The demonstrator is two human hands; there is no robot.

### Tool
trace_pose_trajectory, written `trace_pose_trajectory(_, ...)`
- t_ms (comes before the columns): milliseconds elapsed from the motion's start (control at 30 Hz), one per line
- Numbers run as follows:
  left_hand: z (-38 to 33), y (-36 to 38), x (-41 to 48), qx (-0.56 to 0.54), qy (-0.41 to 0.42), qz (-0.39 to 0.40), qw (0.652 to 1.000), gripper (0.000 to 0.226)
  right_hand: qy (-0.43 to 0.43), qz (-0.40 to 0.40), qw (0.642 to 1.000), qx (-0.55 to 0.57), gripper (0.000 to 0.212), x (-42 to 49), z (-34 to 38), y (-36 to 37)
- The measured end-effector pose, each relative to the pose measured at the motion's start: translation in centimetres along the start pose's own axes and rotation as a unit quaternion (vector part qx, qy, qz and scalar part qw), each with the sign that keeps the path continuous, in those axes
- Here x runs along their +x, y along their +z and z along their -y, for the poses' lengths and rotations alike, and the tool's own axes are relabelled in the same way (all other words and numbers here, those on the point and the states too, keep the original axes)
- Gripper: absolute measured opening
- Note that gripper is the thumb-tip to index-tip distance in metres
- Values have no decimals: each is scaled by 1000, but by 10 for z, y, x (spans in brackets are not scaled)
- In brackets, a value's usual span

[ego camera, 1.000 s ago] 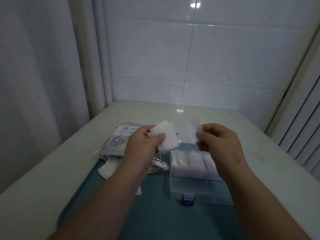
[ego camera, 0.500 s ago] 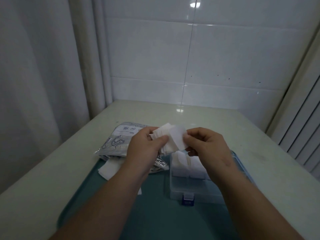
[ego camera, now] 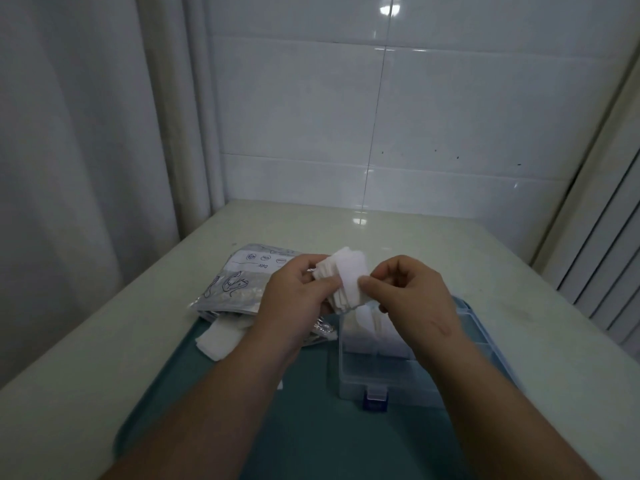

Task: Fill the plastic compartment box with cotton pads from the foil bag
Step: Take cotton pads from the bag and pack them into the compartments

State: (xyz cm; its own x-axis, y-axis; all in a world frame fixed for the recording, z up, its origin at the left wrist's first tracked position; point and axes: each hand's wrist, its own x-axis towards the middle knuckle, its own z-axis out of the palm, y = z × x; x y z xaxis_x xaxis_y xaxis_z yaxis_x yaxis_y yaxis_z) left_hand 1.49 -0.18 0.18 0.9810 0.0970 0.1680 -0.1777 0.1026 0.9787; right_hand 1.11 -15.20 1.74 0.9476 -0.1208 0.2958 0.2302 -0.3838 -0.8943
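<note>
My left hand (ego camera: 294, 299) grips a small stack of white cotton pads (ego camera: 348, 271) above the far left corner of the clear plastic compartment box (ego camera: 377, 375). My right hand (ego camera: 412, 292) pinches the front pad of that stack at its right edge. The box lies open on a teal tray, with white pads in its far compartments and its near compartments showing none; a blue latch sits at its front edge. The silver foil bag (ego camera: 242, 282) lies flat to the left, behind my left hand. My right forearm hides the box's right side.
A teal tray (ego camera: 311, 438) carries the box and part of the bag on a pale table (ego camera: 519, 306). Loose white pads (ego camera: 218, 337) lie by the bag's near edge. A tiled wall stands behind, a curtain at left, slatted panels at right.
My right hand, which held a single pad apart on the right one second ago, has come left to the stack and now pinches its front pad. My left hand stayed in place.
</note>
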Motion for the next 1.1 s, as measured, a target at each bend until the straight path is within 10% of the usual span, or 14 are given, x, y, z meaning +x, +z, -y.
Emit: trace_pose_trajectory(1100, -9, 4, -11, 25, 43, -10, 999, 25, -31, 154, 978, -140, 14, 1, 10, -26)
